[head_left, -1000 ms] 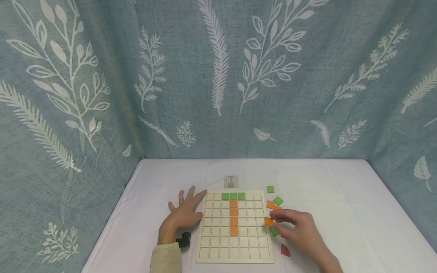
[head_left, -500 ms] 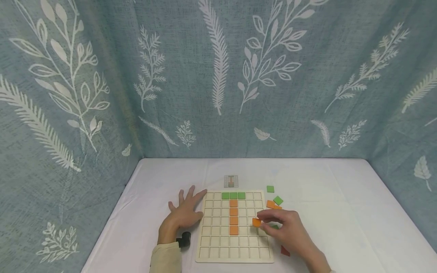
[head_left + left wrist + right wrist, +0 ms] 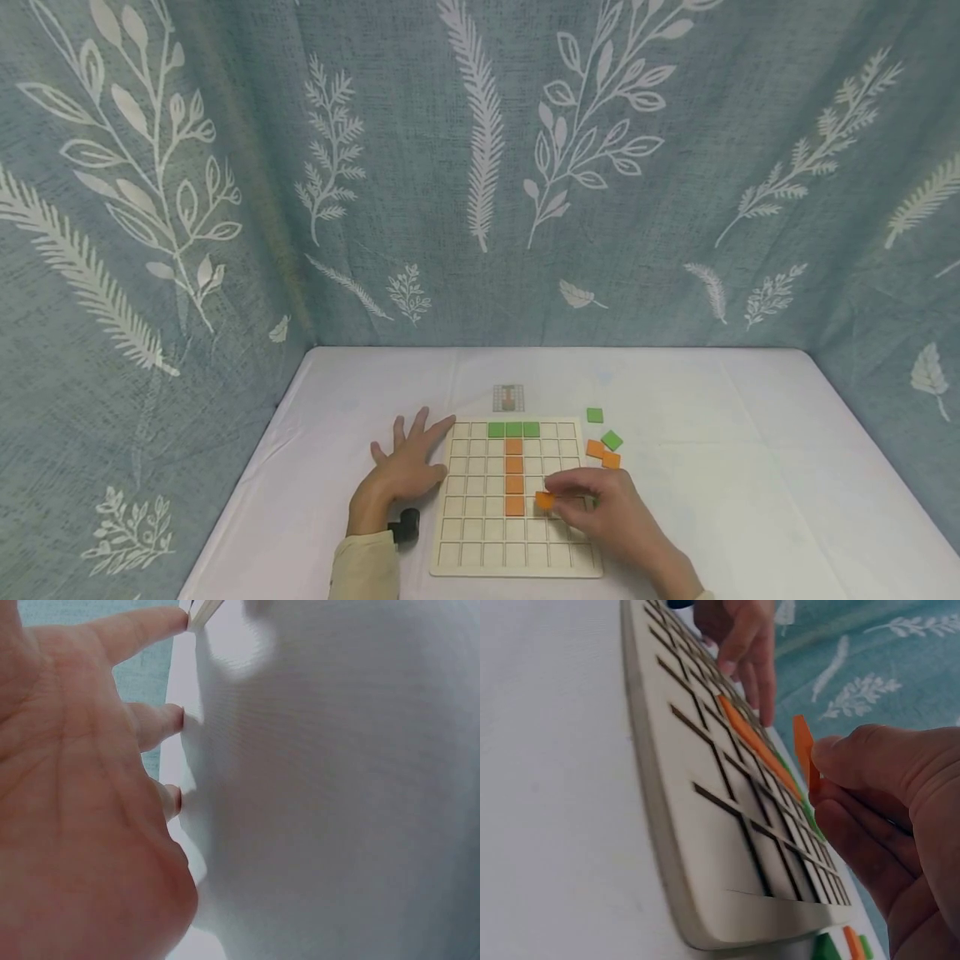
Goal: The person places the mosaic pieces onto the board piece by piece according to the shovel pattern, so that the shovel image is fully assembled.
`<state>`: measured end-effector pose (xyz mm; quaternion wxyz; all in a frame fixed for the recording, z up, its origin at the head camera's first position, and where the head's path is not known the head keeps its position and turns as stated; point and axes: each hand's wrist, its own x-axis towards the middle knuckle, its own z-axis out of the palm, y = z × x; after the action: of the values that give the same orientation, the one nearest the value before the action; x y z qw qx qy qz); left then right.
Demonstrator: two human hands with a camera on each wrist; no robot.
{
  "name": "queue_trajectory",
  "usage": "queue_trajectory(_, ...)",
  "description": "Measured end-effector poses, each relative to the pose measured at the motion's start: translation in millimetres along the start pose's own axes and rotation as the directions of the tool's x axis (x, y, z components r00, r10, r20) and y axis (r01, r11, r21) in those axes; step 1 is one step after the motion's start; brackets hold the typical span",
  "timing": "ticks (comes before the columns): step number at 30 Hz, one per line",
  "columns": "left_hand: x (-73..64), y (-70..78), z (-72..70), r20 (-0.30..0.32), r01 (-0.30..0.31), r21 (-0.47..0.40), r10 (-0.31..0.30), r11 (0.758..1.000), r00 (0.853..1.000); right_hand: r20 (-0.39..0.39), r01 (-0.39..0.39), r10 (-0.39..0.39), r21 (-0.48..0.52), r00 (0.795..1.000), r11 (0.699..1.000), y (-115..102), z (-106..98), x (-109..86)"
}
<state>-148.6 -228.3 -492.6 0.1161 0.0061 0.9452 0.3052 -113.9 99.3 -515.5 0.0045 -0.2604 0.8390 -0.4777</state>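
Note:
My right hand (image 3: 600, 508) pinches an orange square tile (image 3: 544, 500) between thumb and fingertips, held above the right half of a pale wooden grid board (image 3: 480, 552). The right wrist view shows this orange tile (image 3: 804, 754) tilted on edge, apart from the board. On the board, three green tiles (image 3: 513, 430) lie in a row at the far edge. Below the middle one runs a column of orange tiles (image 3: 514, 484). My left hand (image 3: 405, 475) rests with spread fingers at the board's left edge; in the left wrist view its fingertips touch the white cloth.
Loose green tiles (image 3: 595, 415) and orange tiles (image 3: 611, 459) lie right of the board, some partly hidden by my right hand. A small card with a grid picture (image 3: 508, 398) lies behind the board. A black device (image 3: 407, 526) sits by my left wrist. Patterned curtains (image 3: 480, 167) surround the table.
My right hand has carried the orange tile leftward from the board's right edge to over the board, closer to the orange column. The left hand has stayed put.

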Motion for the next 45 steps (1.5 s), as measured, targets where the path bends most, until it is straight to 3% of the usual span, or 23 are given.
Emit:
queue_trajectory(6,0.3,-0.9,0.0,0.004,-0.003,-0.007,0.004,1.000,1.000,0.003,0.023,-0.023,-0.060,1.000,0.998,3,6,1.3)
queue_trajectory(20,0.3,1.0,-0.6,0.001,0.003,-0.012,-0.003,1.000,1.000,0.029,0.021,-0.019,-0.082,0.999,0.996,6,13,3.6)
queue_trajectory(34,-1.4,2.2,-1.6,0.002,0.007,-0.016,-0.007,1.000,1.000,0.051,0.121,-0.113,-0.197,0.992,0.973,1,15,6.0)
queue_trajectory(40,-1.9,2.3,-2.0,0.004,0.003,-0.022,-0.003,1.000,1.000,0.032,0.113,-0.109,-0.204,0.994,0.972,0,16,4.6)
queue_trajectory(45,-2.1,2.9,-2.6,0.001,0.001,-0.025,-0.001,1.000,1.000,0.001,0.091,-0.092,-0.143,0.996,0.986,-2,13,3.6)
